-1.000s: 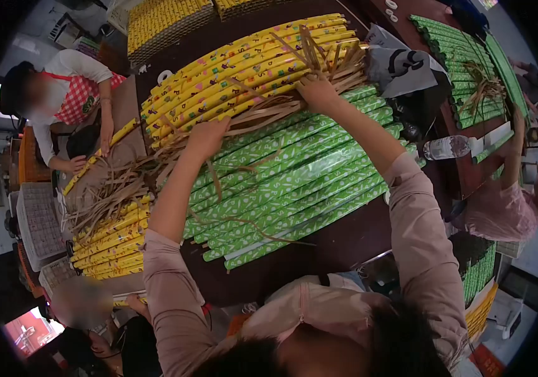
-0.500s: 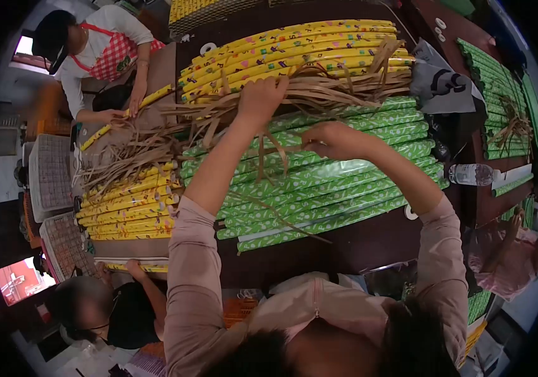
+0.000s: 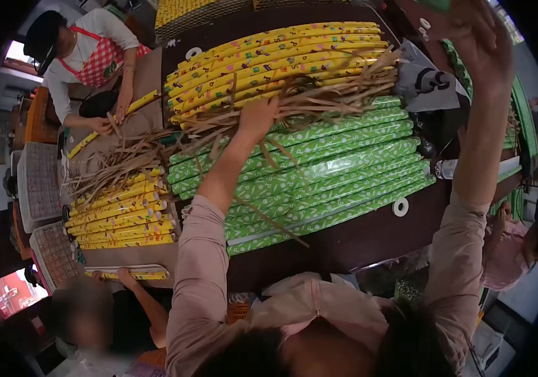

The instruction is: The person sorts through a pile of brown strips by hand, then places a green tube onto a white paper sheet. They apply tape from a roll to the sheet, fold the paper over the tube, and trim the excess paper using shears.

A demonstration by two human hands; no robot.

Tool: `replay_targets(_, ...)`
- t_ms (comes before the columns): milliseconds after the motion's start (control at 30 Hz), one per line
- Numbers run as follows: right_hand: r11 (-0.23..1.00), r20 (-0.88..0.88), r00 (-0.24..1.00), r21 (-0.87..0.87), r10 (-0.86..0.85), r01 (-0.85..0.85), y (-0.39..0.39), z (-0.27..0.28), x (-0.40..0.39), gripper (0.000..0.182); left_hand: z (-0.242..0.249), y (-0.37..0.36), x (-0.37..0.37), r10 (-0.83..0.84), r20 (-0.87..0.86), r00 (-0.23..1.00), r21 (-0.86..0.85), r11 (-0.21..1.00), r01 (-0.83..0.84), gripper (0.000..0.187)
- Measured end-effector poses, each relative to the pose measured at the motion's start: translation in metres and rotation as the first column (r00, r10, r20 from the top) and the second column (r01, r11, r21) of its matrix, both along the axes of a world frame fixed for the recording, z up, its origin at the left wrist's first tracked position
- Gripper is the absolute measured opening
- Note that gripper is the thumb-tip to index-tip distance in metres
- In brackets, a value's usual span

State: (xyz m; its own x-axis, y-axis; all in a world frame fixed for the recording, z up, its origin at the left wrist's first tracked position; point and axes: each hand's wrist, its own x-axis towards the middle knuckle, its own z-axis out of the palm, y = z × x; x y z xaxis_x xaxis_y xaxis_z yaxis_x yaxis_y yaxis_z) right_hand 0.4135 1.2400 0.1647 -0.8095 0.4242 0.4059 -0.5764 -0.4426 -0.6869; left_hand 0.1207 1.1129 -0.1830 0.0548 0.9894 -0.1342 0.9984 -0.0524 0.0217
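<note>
My left hand (image 3: 258,118) is closed on the brown paper strips (image 3: 319,100), which lie across the line between the yellow rolls (image 3: 269,56) and the green rolls (image 3: 306,169). High at the right, my right hand (image 3: 479,38) is raised away from the rolls, near the top edge of the view. Its fingers are blurred, and whether it holds anything does not show clearly. Some loose strip ends hang over the upper green rolls beneath my left hand.
A co-worker in a checked apron (image 3: 100,60) handles a yellow roll at the upper left; another person (image 3: 133,314) works at the lower left. White tape rings (image 3: 400,207), a grey bag (image 3: 429,85), a bottle (image 3: 446,169) and smaller yellow rolls (image 3: 124,220) lie around.
My right hand has left the strips over the green rolls and swung up to the far right. My left hand remains at the strips, slightly lower in view. The view has shifted a little.
</note>
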Motion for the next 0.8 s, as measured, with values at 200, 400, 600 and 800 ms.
replay_targets(200,0.935,-0.124,0.968,-0.311,-0.216,0.169,-0.003,-0.016,-0.098,0.020,0.084,0.011,-0.017,0.463,0.541,0.702,-0.562,0.820,-0.108,0.098)
replay_targets(400,0.678,-0.157,0.932,-0.726,-0.328,0.117,0.007,-0.112,-0.182,0.020,0.114,-0.002,-0.079,0.106,0.970,0.219,-0.114,0.993,0.025,0.080)
replay_targets(600,0.435,-0.149,0.857,-0.895,-0.493,0.095,0.022,-0.198,-0.182,0.021,0.182,-0.041,-0.013,0.224,0.958,-0.182,-0.138,0.910,0.392,0.055)
replay_targets(800,0.448,-0.172,0.793,-0.883,-0.584,0.139,0.051,-0.253,-0.145,0.022,0.165,-0.028,-0.030,0.280,0.954,0.106,-0.292,0.948,0.129,0.018)
